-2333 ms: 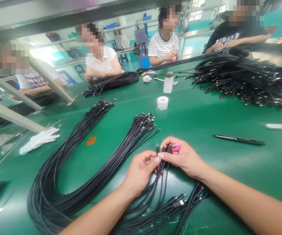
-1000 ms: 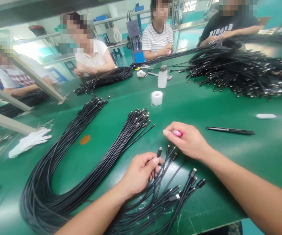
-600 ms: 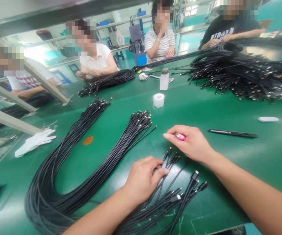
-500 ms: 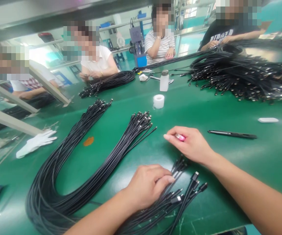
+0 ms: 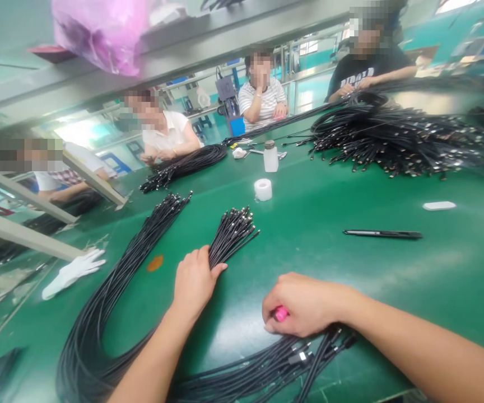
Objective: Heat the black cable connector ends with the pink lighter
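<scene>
My left hand (image 5: 194, 282) is wrapped round a bundle of black cables (image 5: 232, 235) just behind its metal-tipped plugs. That bundle curves round in a loop on the left side of the table. In my closed right hand (image 5: 303, 305) is a small pink object (image 5: 281, 313), most of it hidden by the fingers. The right hand lies over the plug ends of a nearer group of black cables (image 5: 246, 364), partly covering them. One larger plug (image 5: 301, 357) shows among these ends.
On the green table (image 5: 330, 190) are a tape roll (image 5: 263, 190), a clear bottle (image 5: 271, 158), a black pen (image 5: 382, 234), a white oval piece (image 5: 439, 206) and a white glove (image 5: 74, 273). A large cable pile (image 5: 393, 140) lies far right. Several co-workers sit opposite; a metal shelf (image 5: 208, 42) spans overhead.
My left hand has moved from the nearer cable ends up and left onto the looped bundle, gripping it. My right hand, with the pink object, has come down over the nearer plugs.
</scene>
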The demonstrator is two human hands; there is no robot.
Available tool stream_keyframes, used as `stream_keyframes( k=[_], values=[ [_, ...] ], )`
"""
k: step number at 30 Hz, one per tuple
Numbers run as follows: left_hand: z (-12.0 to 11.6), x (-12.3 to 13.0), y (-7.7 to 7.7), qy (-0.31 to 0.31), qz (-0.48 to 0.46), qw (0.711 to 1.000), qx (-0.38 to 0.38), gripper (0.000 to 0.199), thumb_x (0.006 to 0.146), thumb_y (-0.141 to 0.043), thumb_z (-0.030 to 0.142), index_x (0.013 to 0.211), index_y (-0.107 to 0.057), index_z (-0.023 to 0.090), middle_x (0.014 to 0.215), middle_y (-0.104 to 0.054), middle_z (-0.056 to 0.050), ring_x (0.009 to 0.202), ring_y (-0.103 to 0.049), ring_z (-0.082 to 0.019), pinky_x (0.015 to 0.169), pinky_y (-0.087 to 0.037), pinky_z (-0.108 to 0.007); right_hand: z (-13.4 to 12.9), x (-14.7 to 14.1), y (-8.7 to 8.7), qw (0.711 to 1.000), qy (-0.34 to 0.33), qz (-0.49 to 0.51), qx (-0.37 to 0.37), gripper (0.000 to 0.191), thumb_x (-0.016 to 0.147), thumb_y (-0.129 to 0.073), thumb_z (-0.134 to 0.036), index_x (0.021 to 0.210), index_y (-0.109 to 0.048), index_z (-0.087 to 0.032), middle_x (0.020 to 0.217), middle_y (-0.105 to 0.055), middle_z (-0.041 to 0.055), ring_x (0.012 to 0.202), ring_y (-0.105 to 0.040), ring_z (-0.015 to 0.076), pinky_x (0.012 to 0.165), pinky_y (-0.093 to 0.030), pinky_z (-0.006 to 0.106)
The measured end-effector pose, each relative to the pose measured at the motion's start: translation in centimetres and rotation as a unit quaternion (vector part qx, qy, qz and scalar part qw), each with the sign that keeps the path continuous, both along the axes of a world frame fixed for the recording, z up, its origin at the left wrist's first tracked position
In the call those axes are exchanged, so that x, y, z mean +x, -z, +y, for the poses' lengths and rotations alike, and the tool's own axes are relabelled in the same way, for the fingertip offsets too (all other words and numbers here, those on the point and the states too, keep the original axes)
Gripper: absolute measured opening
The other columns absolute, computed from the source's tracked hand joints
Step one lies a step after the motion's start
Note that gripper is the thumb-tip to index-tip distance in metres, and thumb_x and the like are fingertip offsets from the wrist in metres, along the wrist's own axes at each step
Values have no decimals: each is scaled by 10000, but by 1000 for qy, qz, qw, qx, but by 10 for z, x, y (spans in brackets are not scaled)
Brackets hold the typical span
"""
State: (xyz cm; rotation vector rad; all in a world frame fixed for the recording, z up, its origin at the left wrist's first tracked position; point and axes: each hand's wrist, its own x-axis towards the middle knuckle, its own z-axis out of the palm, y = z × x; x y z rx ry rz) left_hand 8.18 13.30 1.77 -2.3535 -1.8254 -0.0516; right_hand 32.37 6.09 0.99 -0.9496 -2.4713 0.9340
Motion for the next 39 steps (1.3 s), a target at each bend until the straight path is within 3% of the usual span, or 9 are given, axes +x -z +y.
stream_keyframes(
  k=[13, 15, 17, 20, 24, 28, 31, 35, 39],
  values=[
    [2, -4, -50, -120, -189, 973, 49, 367, 828, -573, 481, 1026, -655, 183, 867, -691, -90, 816, -651, -267, 698, -451, -337, 14, 5, 3, 990, 31, 92, -104, 180, 825, -630, -306, 851, -766, -191, 740, -733, 9, 669, -631, 129, 656, -451, 222],
    [5, -8, -65, -109, -333, 936, -41, 428, 785, -636, 466, 1083, -608, 159, 707, -626, -28, 648, -602, -197, 611, -434, -291, 16, 2, 6, 979, 61, 117, -152, 219, 853, -606, -330, 800, -748, -172, 646, -702, 3, 555, -580, 105, 573, -432, 210],
    [7, -8, -80, -70, -463, 860, -205, 504, 776, -668, 463, 1153, -553, 149, 596, -539, 36, 523, -509, -133, 524, -385, -241, 19, 0, 11, 949, 109, 187, -227, 248, 868, -602, -344, 769, -724, -151, 599, -680, 0, 452, -514, 77, 480, -396, 190],
    [9, 6, -92, -31, -484, 779, -397, 446, 767, -699, 460, 1063, -598, 141, 537, -468, 64, 461, -413, -89, 452, -295, -202, 28, -3, 18, 850, 200, 354, -334, 240, 867, -630, -347, 801, -694, -124, 628, -683, 19, 393, -490, 61, 376, -346, 170],
    [12, 40, -81, 44, -400, 815, -416, 347, 728, -733, 431, 661, -570, 132, 585, -453, 50, 522, -403, -72, 508, -320, -202, 39, 1, 19, 769, 257, 450, -375, 200, 912, -572, -317, 986, -616, -138, 792, -711, 57, 442, -570, 69, 369, -400, 159],
    [13, 61, -57, 141, -312, 884, -317, 262, 750, -688, 404, 739, -637, 147, 789, -580, -2, 746, -529, -148, 689, -437, -253, 43, 7, 13, 733, 262, 492, -389, 83, 881, -583, -222, 913, -583, -146, 835, -708, 78, 554, -650, 98, 496, -530, 197],
    [12, 65, -44, 173, -317, 887, -287, 230, 787, -650, 383, 790, -661, 153, 867, -613, -26, 857, -574, -178, 805, -472, -295, 44, 8, 12, 727, 274, 496, -388, 77, 857, -594, -204, 824, -589, -135, 745, -689, 73, 500, -625, 94, 444, -499, 181],
    [6, 65, -37, 53, -454, 794, -400, 300, 796, -664, 431, 803, -548, 155, 670, -601, 6, 559, -587, -123, 536, -493, -247, 50, 9, 18, 718, 348, 499, -339, 178, 858, -549, -181, 1013, -612, -122, 924, -705, 112, 484, -593, 71, 384, -444, 163],
    [-7, 64, -31, -6, -554, 673, -490, 370, 761, -738, 432, 812, -487, 164, 637, -608, 16, 417, -526, -70, 359, -379, -158, 56, 14, 24, 720, 398, 513, -246, 460, 800, -507, -68, 1247, -559, -162, 1286, -613, 121, 909, -681, 129, 759, -585, 254]
  ],
)
